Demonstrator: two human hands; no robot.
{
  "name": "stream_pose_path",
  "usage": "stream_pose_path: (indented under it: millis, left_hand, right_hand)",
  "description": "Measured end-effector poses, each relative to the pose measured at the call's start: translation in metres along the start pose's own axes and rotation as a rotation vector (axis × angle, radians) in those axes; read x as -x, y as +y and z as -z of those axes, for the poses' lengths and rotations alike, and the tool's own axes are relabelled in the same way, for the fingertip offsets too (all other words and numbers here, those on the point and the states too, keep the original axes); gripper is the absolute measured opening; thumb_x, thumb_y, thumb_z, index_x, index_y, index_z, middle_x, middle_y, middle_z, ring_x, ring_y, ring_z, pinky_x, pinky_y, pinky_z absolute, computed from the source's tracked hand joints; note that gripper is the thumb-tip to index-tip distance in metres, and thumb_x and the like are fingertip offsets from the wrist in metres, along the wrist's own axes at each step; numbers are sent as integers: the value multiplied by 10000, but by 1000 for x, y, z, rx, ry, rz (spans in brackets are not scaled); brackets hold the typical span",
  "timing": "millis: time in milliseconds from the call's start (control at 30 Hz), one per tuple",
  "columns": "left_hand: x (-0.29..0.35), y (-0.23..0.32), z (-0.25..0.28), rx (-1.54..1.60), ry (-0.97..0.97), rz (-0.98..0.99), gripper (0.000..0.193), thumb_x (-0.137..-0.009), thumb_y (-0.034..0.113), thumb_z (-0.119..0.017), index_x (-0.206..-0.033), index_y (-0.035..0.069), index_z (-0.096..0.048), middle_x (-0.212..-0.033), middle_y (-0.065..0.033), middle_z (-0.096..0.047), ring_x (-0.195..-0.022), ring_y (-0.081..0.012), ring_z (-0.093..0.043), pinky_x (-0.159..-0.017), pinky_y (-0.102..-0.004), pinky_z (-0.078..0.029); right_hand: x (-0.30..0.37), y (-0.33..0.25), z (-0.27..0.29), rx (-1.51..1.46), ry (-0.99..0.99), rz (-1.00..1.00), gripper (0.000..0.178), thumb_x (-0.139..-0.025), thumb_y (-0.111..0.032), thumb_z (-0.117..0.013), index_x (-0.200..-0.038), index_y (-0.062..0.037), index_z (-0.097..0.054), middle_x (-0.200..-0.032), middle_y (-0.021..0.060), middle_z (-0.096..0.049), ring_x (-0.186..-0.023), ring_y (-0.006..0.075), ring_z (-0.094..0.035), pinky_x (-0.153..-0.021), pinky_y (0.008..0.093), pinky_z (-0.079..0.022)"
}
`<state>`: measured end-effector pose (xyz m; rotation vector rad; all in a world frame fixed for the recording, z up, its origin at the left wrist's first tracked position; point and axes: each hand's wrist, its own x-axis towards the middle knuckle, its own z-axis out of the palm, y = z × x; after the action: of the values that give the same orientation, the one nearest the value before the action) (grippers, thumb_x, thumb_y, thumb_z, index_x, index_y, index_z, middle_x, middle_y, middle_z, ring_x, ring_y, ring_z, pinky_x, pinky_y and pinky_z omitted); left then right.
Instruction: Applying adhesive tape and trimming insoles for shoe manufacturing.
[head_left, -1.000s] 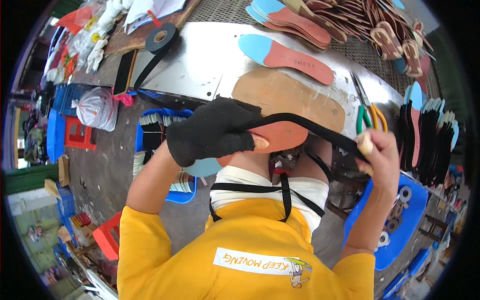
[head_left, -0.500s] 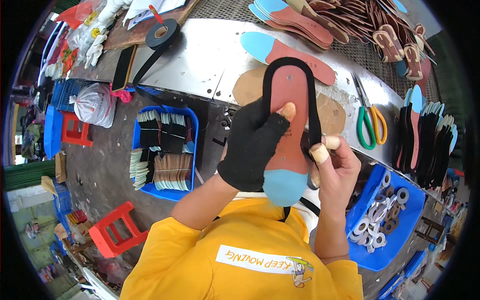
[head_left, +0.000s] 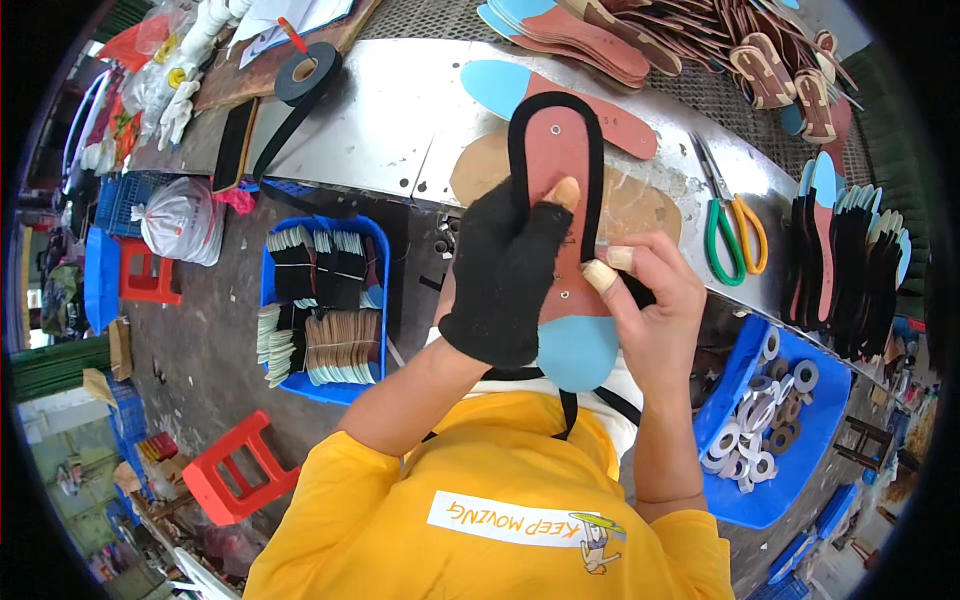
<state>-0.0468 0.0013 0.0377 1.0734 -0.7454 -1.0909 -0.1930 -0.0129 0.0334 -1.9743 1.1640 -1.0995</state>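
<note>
My left hand (head_left: 508, 270), in a black fingerless glove, grips a pink and light-blue insole (head_left: 578, 350) from its left side, thumb on top. A black strip (head_left: 597, 170) runs around the insole's rounded far end and down its right edge. My right hand (head_left: 655, 300), with taped thumb and finger tips, pinches that strip against the right edge near the blue part. Its other fingers curl beneath and are partly hidden. Behind lies another pink and blue insole (head_left: 625, 125) on the metal table (head_left: 385, 110).
Scissors (head_left: 725, 225) with green and orange handles lie to the right. A black tape roll (head_left: 308, 72) sits at the far left. Blue bins hold bundled insoles (head_left: 345, 340) and small tape rolls (head_left: 760, 410). A red stool (head_left: 240, 468) stands lower left; insoles (head_left: 850, 260) stand in a row at right.
My right hand has moved left and slightly up, bringing the loose black strip against the insole's right edge. The insole has shifted a little in my left hand's grip.
</note>
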Motion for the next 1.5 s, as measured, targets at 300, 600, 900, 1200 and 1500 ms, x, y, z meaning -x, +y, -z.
stream_pose_path:
  millis: [300,600,900,1200,1500]
  left_hand:
    - [-14,-3,27,-118,-377,180,282,-921,190,-626,-1144,18,-614,-1033,-53,-657,-955,-127,-594,-835,-287,-490]
    - [-11,-16,50,155,-430,201,252,-953,218,-549,-1105,19,-568,-1317,-172,-549,-1016,-231,-648,-848,-373,-547]
    - [1,-10,42,110,-250,216,307,-910,89,-465,-1194,-14,-521,-1140,-171,-629,-1002,-230,-648,-886,-357,-522]
    - [10,-42,75,1199,-683,709,347,-982,400,-489,-1254,190,-535,-1424,-270,-383,-1024,-407,-627,-731,-436,-605]
    - [13,-41,30,978,-284,322,216,-982,302,-518,-1099,129,-575,-1362,-190,-485,-1273,-321,-460,-995,-430,-463]
  right_hand:
    - [-14,20,-17,-468,-60,-103,126,-817,-20,-685,-920,23,-627,-845,26,-607,-754,100,-580,-675,252,-474]
    - [-19,11,32,-129,-312,-6,229,-768,5,-695,-981,9,-614,-928,46,-634,-852,114,-614,-720,252,-496]
    - [8,37,19,-645,-253,-313,178,-840,5,-666,-1017,17,-660,-1008,52,-666,-879,106,-617,-733,227,-482]
    - [-31,112,96,260,196,-225,308,-775,-98,-648,-1048,44,-641,-946,145,-659,-903,269,-642,-826,335,-485]
    - [-7,119,107,441,51,-401,306,-734,-111,-644,-998,39,-602,-876,158,-627,-763,262,-627,-758,317,-486]
